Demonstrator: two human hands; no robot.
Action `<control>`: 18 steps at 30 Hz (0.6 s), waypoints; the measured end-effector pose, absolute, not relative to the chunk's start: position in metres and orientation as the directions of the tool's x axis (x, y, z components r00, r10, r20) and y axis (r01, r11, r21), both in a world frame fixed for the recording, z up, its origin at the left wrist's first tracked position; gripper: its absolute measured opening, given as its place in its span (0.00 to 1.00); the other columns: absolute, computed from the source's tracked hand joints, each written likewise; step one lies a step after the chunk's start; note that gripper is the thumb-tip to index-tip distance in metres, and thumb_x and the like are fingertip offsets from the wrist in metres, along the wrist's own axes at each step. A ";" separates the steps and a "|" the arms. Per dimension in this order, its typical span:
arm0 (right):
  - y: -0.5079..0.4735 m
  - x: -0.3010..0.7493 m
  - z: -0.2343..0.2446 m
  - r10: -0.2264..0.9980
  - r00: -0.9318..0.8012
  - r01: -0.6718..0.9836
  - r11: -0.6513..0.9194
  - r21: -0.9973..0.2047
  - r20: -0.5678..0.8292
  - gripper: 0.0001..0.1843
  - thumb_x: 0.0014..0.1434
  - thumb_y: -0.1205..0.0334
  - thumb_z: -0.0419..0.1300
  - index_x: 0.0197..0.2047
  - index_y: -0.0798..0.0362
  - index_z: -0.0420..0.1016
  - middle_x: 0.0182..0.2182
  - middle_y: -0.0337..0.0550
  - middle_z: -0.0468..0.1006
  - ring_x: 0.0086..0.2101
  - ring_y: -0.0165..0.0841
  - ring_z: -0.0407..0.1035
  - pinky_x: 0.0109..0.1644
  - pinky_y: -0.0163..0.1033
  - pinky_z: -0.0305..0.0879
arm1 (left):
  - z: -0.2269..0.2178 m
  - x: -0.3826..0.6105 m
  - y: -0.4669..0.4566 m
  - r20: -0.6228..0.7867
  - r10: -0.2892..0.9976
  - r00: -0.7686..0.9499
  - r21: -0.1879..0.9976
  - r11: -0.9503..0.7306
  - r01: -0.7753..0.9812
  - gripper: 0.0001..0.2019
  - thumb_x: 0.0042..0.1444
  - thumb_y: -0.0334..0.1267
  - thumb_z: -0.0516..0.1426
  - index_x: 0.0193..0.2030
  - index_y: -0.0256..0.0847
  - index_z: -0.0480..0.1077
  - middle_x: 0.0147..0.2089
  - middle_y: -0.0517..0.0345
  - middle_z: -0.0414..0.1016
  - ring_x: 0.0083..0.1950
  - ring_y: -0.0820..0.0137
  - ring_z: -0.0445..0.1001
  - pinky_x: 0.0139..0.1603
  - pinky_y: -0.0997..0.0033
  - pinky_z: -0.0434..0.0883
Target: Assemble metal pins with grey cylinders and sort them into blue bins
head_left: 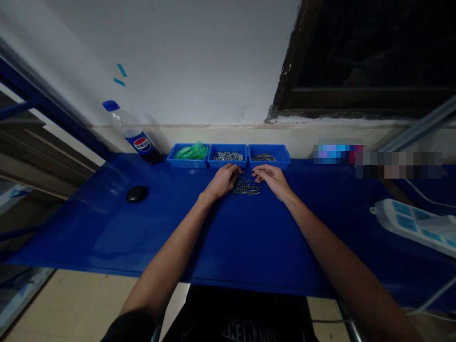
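Observation:
A small pile of thin metal screws (245,187) lies on the blue table (249,237), just in front of three blue bins. My left hand (223,179) rests at the pile's left edge with its fingers curled inward, and what they hold is hidden. My right hand (271,177) sits at the pile's right edge, fingers bent and pinched together toward the screws. Behind them, the left bin (188,156) holds green plastic pieces, the middle bin (228,156) grey metal sleeves, and the right bin (269,156) dark screws.
A cola bottle with a blue cap (132,133) leans against the wall at the back left. A black mouse (137,193) lies on the table's left part. A white power strip (416,225) with cables sits at the right edge. A dark window opening is upper right.

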State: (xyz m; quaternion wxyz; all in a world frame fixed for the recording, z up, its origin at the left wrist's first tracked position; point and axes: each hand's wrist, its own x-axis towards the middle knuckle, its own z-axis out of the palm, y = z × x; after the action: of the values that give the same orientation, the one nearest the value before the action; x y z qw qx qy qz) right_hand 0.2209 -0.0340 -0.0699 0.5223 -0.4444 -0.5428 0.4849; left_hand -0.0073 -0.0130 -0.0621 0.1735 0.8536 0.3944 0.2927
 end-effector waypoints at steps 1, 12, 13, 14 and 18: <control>-0.033 0.220 -0.070 0.988 -0.057 -0.020 0.141 -0.990 0.142 0.18 0.53 0.46 0.71 0.37 0.52 0.83 0.31 0.47 0.84 0.27 0.35 0.75 0.34 0.42 0.69 | -0.062 -0.006 -0.014 0.374 0.782 0.498 0.539 -0.621 0.570 0.10 0.67 0.29 0.53 0.48 0.38 0.75 0.46 0.49 0.75 0.44 0.63 0.76 0.50 0.63 0.74; -0.042 0.215 -0.068 0.978 -0.114 0.059 0.182 -0.981 0.175 0.19 0.48 0.50 0.75 0.41 0.51 0.85 0.32 0.44 0.85 0.29 0.34 0.75 0.37 0.42 0.73 | -0.057 0.007 -0.029 0.523 0.760 0.385 0.619 -0.649 0.442 0.12 0.58 0.25 0.64 0.48 0.39 0.77 0.43 0.54 0.77 0.42 0.68 0.77 0.47 0.67 0.75; -0.042 0.215 -0.067 0.976 -0.124 0.066 0.188 -0.980 0.179 0.19 0.48 0.49 0.75 0.40 0.50 0.86 0.33 0.44 0.85 0.29 0.34 0.75 0.38 0.42 0.73 | -0.057 0.007 -0.030 0.536 0.757 0.375 0.628 -0.654 0.422 0.12 0.58 0.26 0.64 0.48 0.38 0.77 0.43 0.54 0.77 0.41 0.68 0.77 0.47 0.67 0.75; -0.043 0.215 -0.067 0.975 -0.128 0.067 0.192 -0.979 0.182 0.19 0.48 0.48 0.76 0.40 0.50 0.86 0.33 0.44 0.85 0.29 0.34 0.75 0.38 0.43 0.73 | -0.058 0.008 -0.031 0.548 0.754 0.362 0.638 -0.657 0.401 0.11 0.58 0.26 0.64 0.47 0.38 0.76 0.44 0.54 0.77 0.41 0.69 0.78 0.47 0.67 0.75; -0.041 0.218 -0.067 0.980 -0.094 0.015 0.176 -0.984 0.174 0.21 0.45 0.48 0.77 0.40 0.51 0.86 0.32 0.44 0.85 0.28 0.33 0.75 0.37 0.42 0.72 | -0.060 0.009 -0.033 0.574 0.756 0.315 0.672 -0.655 0.347 0.07 0.59 0.27 0.64 0.45 0.37 0.76 0.44 0.53 0.77 0.39 0.70 0.78 0.46 0.68 0.77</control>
State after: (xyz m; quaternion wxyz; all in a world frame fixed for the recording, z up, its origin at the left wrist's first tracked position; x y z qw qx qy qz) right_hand 0.2177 -0.0414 -0.0666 0.5126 -0.4364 -0.5703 0.4707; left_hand 0.0090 -0.0328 -0.0597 0.2191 0.7808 0.3530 0.4667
